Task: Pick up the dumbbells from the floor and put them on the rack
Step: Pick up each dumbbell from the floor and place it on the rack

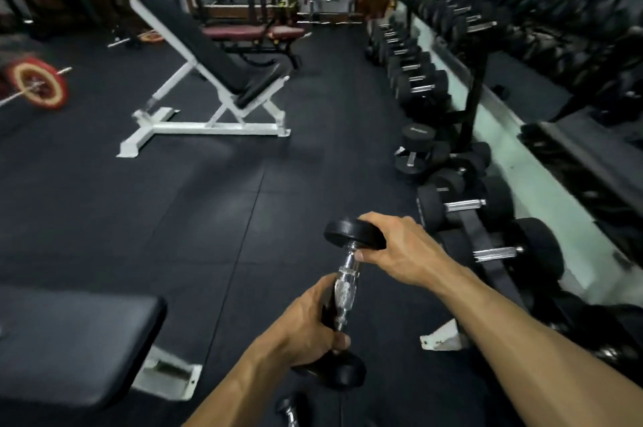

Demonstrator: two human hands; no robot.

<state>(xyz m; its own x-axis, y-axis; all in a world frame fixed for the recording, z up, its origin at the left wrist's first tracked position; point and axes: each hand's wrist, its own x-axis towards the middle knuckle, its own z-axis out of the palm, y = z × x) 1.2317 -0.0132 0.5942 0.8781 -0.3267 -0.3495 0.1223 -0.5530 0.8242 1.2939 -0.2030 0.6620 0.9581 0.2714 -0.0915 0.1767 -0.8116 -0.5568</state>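
Spanning both hands (400, 249), a dumbbell (344, 287)

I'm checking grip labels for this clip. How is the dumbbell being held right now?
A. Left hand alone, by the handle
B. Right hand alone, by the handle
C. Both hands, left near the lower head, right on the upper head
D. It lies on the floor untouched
C: the left hand grips the dumbbell at the handle's lower end, while the right hand curls over its upper head.

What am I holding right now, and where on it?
One dumbbell, in both hands: left hand grips the handle's lower end, right hand grips its top weight.
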